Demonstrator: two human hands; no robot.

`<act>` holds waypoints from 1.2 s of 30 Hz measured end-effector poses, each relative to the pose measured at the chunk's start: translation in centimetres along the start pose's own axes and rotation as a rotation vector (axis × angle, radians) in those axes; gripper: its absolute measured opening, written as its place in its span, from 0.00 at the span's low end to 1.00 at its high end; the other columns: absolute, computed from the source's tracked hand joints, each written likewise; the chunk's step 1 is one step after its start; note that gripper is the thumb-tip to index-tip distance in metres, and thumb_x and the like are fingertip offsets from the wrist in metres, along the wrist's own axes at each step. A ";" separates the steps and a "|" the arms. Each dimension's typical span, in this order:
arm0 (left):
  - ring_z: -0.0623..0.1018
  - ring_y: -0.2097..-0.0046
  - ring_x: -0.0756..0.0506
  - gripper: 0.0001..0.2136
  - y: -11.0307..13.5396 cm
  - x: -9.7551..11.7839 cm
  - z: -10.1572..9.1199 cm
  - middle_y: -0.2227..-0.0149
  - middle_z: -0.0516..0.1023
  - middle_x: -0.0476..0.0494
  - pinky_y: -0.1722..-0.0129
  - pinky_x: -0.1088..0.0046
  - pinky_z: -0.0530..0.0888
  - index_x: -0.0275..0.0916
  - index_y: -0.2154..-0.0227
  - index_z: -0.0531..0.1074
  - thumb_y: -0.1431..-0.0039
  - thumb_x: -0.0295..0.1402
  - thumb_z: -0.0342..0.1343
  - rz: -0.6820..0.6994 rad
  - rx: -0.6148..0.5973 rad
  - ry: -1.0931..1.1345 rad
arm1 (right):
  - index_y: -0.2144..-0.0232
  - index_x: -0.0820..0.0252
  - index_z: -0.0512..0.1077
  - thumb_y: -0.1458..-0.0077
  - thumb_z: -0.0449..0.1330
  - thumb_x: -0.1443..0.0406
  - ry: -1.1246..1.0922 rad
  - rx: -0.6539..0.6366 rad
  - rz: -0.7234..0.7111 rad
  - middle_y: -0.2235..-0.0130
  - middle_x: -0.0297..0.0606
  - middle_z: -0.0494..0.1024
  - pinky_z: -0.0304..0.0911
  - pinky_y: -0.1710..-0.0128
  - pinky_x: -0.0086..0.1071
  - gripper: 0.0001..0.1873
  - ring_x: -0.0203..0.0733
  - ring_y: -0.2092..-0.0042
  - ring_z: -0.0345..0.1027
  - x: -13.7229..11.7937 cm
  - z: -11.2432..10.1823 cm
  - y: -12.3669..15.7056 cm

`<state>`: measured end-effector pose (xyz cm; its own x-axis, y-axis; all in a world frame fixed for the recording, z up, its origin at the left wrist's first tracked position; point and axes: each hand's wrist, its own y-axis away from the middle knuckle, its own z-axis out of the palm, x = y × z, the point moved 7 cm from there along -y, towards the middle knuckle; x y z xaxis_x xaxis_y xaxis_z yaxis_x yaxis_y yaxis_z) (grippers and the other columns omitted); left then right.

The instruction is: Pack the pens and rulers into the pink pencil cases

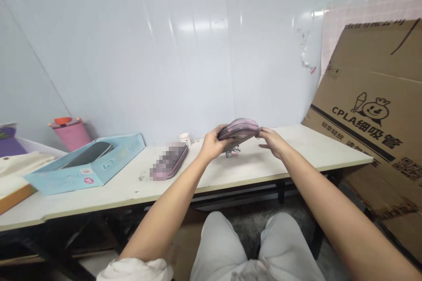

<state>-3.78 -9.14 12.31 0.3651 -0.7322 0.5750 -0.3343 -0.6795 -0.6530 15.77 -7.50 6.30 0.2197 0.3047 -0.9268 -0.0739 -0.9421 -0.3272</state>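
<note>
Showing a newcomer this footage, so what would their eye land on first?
The big brown cardboard printed CPLA stands at the right end of the white table. At centre, the left hand grasps a mauve pouch, the right hand open beside it. A light blue box lies at left.

The pouch (238,131) sits in my left hand (213,144), just beside my right hand (273,143), above the table (128,186). On the tabletop, left of both hands, lie the pencil case (169,161) and, further left, the open box (86,165). The cup (184,139) stands behind the case. The cardboard sheet (372,109) stands at the table's right end.
</note>
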 end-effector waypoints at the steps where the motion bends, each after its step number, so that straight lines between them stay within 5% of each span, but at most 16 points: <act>1: 0.73 0.57 0.43 0.19 -0.1 -0.2 0.1 0.61 0.76 0.46 0.54 0.67 0.68 0.39 0.58 0.69 0.56 0.35 0.60 -0.015 0.046 0.141 | 0.75 0.58 0.65 0.59 0.52 0.62 -0.027 -0.024 0.025 0.69 0.33 0.69 0.63 0.67 0.31 0.07 0.36 0.64 0.62 0.6 0.6 0.2; 5: 0.74 0.55 0.45 0.23 -0.4 -1.2 0.1 0.57 0.74 0.45 0.55 0.67 0.70 0.41 0.55 0.66 0.55 0.41 0.60 -0.086 0.253 0.668 | 0.78 0.59 0.63 0.59 0.51 0.64 -0.101 -0.083 0.100 0.73 0.34 0.69 0.67 0.68 0.32 0.04 0.35 0.68 0.65 2.5 2.4 1.3; 7: 0.75 0.56 0.45 0.24 -0.2 -1.9 0.3 0.56 0.74 0.46 0.55 0.66 0.71 0.43 0.55 0.64 0.56 0.41 0.61 -0.176 0.250 0.796 | 0.78 0.58 0.62 0.57 0.50 0.64 -0.101 -0.076 0.100 0.75 0.34 0.68 0.67 0.69 0.33 0.04 0.34 0.71 0.65 2.8 2.2 1.5; 12: 0.77 0.64 0.46 0.25 1.6 -4.0 0.4 0.64 0.75 0.46 0.59 0.59 0.73 0.42 0.57 0.61 0.58 0.36 0.64 -0.488 0.076 0.745 | 0.81 0.60 0.63 0.59 0.53 0.67 -0.003 0.004 0.048 0.78 0.33 0.67 0.68 0.71 0.34 0.02 0.34 0.74 0.64 0.8 -1.2 0.7; 17: 0.78 0.66 0.47 0.22 1.8 -4.1 -0.6 0.67 0.74 0.49 0.58 0.58 0.74 0.40 0.62 0.61 0.60 0.34 0.65 -0.427 0.172 0.784 | 0.80 0.60 0.66 0.59 0.54 0.67 -0.042 -0.011 0.030 0.74 0.35 0.68 0.69 0.69 0.34 0.02 0.37 0.68 0.65 -0.8 -3.5 0.2; 23: 0.78 0.62 0.46 0.22 1.3 -3.7 1.2 0.63 0.75 0.48 0.56 0.60 0.73 0.42 0.60 0.59 0.56 0.38 0.63 -0.446 0.271 0.989 | 0.74 0.59 0.64 0.54 0.52 0.66 -0.536 -0.112 0.239 0.63 0.39 0.72 0.69 0.64 0.36 0.03 0.39 0.60 0.68 2.3 1.3 1.8; 28: 0.76 0.58 0.44 0.18 1.9 -5.5 2.5 0.61 0.75 0.42 0.56 0.63 0.74 0.40 0.61 0.62 0.51 0.43 0.58 -0.581 0.255 1.062 | 0.69 0.59 0.65 0.52 0.54 0.66 -0.604 -0.196 0.253 0.61 0.40 0.73 0.68 0.61 0.35 0.05 0.39 0.60 0.70 3.5 4.7 2.6; 33: 0.77 0.60 0.43 0.17 2.4 -7.3 1.8 0.67 0.74 0.44 0.56 0.60 0.73 0.40 0.61 0.63 0.51 0.40 0.59 -0.680 0.226 1.096 | 0.66 0.59 0.65 0.46 0.48 0.51 -0.669 -0.119 0.271 0.58 0.42 0.70 0.69 0.60 0.42 0.18 0.42 0.59 0.68 3.1 0.6 1.8; 36: 0.77 0.60 0.41 0.17 2.3 -7.1 3.3 0.68 0.72 0.43 0.58 0.56 0.73 0.40 0.60 0.63 0.51 0.41 0.58 -0.751 0.164 1.140 | 0.65 0.57 0.64 0.50 0.52 0.48 -0.587 -0.128 0.243 0.57 0.41 0.69 0.70 0.63 0.45 0.20 0.44 0.57 0.67 1.7 -0.5 2.1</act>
<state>-4.29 -5.40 5.08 -0.5248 0.1187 0.8429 -0.2404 -0.9706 -0.0129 16.49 -9.01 4.20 -0.3600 0.0726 -0.9301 0.0704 -0.9920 -0.1046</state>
